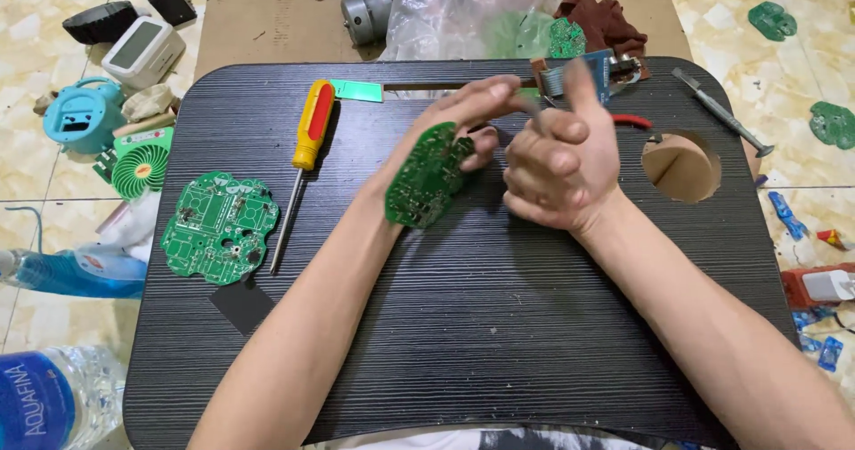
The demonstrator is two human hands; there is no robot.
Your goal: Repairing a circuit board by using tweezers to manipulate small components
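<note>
left hand point(450, 125): closed on green circuit board point(427, 175), thumb and fingers pinching its upper edge; board held tilted just above counter point(499, 325), near middle, slightly toward far edge.
right hand point(557, 160): fingers curled tog., thumb up, fingertips meeting left hand's at board's top end; whether pinching a small part or wire there — can't tell, blurred.
step in hand (judgement): looks like working sth loose at board's top edge. To do well: grip board by rim only, keep off solder side, pull straight w/ short steady force, no twisting; brace forearms on counter for control.
second board point(218, 227): green, flat on counter by left edge, apart from both hands.
screwdriver point(303, 160): yellow/red handle, lying between second board and held board, tip pointing toward near edge; untouched.
far edge: small blue board w/ grey ribbon cable point(570, 77), just beyond fingertips.
far right corner: round cup hole point(681, 167); grey metal tool point(721, 111) lying across corner.
</note>
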